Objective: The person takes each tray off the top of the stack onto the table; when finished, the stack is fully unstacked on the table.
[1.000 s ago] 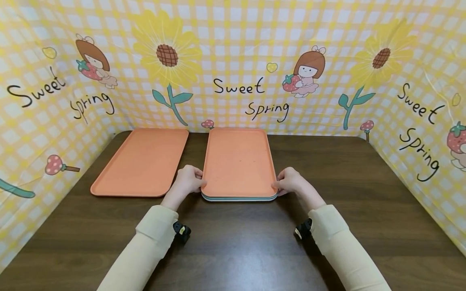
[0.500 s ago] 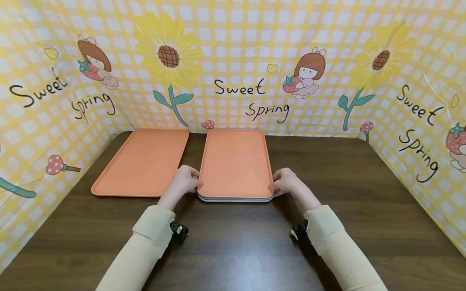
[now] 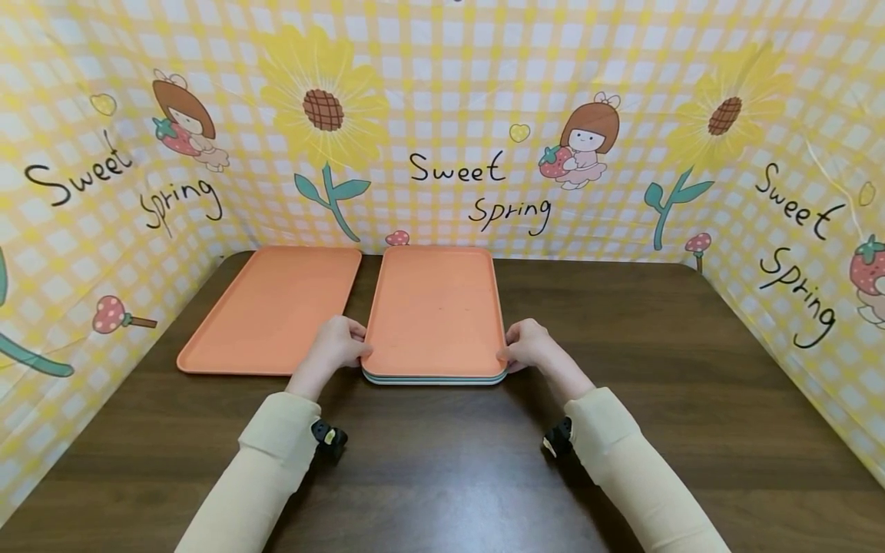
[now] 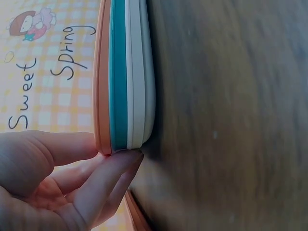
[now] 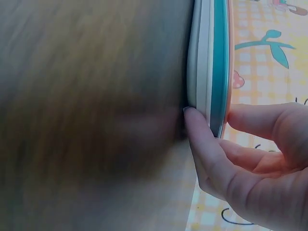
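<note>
A stack of trays (image 3: 435, 311) lies at the middle of the table, an orange one on top. Below it in the left wrist view come a teal tray (image 4: 119, 86) and whitish ones (image 4: 137, 82). My left hand (image 3: 340, 342) grips the stack's left edge near the front corner, thumb on the orange rim and fingers against the lower trays. Opposite it, my right hand (image 3: 527, 344) holds the right edge the same way; in the right wrist view its fingertips (image 5: 195, 118) reach the lowest tray.
Another orange tray (image 3: 276, 307) lies flat on the dark wooden table (image 3: 442, 476), just left of the stack. A yellow checked cloth (image 3: 442, 92) with printed flowers and lettering walls the table at the back and both sides.
Both hands have moved left with the stack between them, so the gap to the other orange tray has narrowed. That tray has stayed in place.
</note>
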Motion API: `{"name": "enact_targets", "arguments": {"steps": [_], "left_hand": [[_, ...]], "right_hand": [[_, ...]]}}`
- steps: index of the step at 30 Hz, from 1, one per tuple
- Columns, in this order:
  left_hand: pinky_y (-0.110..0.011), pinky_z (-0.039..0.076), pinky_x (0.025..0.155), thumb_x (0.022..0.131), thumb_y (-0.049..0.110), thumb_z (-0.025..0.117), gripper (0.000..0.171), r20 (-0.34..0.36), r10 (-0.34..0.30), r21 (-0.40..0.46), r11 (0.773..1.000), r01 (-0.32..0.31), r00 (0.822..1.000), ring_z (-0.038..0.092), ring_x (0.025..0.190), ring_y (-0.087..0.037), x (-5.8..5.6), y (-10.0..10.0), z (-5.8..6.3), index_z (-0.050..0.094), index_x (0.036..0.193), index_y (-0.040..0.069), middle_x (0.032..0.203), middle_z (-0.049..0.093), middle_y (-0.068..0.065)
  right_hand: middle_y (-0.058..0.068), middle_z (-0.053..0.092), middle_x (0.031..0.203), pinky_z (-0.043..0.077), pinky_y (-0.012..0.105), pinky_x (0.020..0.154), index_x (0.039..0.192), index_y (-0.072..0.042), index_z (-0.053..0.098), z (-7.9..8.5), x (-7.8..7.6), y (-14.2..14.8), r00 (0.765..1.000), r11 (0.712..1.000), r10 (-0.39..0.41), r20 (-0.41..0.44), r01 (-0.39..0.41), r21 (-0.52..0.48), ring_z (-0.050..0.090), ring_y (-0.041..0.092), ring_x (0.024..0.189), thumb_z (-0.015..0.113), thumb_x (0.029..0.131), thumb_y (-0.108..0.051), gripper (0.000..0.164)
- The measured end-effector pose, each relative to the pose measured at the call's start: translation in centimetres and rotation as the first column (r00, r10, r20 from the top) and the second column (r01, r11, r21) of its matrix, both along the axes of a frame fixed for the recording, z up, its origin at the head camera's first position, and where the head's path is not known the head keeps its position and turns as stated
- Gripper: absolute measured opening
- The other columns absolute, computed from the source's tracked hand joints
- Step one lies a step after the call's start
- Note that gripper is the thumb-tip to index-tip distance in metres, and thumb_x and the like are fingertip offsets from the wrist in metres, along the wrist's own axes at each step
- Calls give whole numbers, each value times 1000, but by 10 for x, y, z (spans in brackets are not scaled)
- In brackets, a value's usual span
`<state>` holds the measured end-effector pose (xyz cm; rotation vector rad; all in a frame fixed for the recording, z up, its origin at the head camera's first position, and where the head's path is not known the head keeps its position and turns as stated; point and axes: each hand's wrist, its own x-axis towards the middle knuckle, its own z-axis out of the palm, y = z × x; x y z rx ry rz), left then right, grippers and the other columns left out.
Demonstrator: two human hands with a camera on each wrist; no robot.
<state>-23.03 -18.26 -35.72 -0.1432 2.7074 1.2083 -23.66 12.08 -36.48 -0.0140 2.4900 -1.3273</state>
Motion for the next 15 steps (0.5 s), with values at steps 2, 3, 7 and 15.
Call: {"name": "enact_targets", "arguments": {"steps": [2, 3, 7, 15], "left_hand": [[-29, 57, 61, 76, -1, 64, 34, -6, 3, -10, 1000, -3, 1000, 59, 64, -11, 0, -3, 0, 63, 108, -11, 94, 65, -19], [-28, 57, 60, 75, -1, 64, 34, -9, 6, -13, 1000, -7, 1000, 59, 63, -11, 1, -5, 1, 63, 108, -11, 93, 65, -19], [-26, 55, 57, 75, -1, 63, 35, -15, 13, -32, 999, -13, 1000, 58, 63, -11, 2, -11, 1, 62, 108, -11, 93, 66, -19], [-25, 54, 56, 76, -2, 61, 33, -46, 23, -76, 997, -26, 999, 59, 65, -14, 5, -24, 5, 61, 107, -12, 93, 65, -21]], "right_hand": [[9, 61, 67, 58, 29, 59, 85, 11, 60, 0, 0, -3, 1000, 1000, 0, -7, 0, 6, 65, 13, 54, 65, 78, 5, 11], [9, 61, 67, 57, 29, 58, 85, 11, 61, 0, 0, -5, 1000, 1000, -2, -11, 2, 10, 65, 14, 54, 65, 77, 5, 11], [10, 62, 68, 57, 28, 57, 84, 11, 62, -1, -1, -12, 1000, 1000, -3, -24, 4, 17, 65, 15, 53, 67, 77, 5, 11], [17, 67, 76, 57, 29, 59, 86, 10, 64, -1, -2, -29, 1000, 1000, -6, -29, 6, 9, 69, 21, 59, 67, 78, 4, 11]]}}
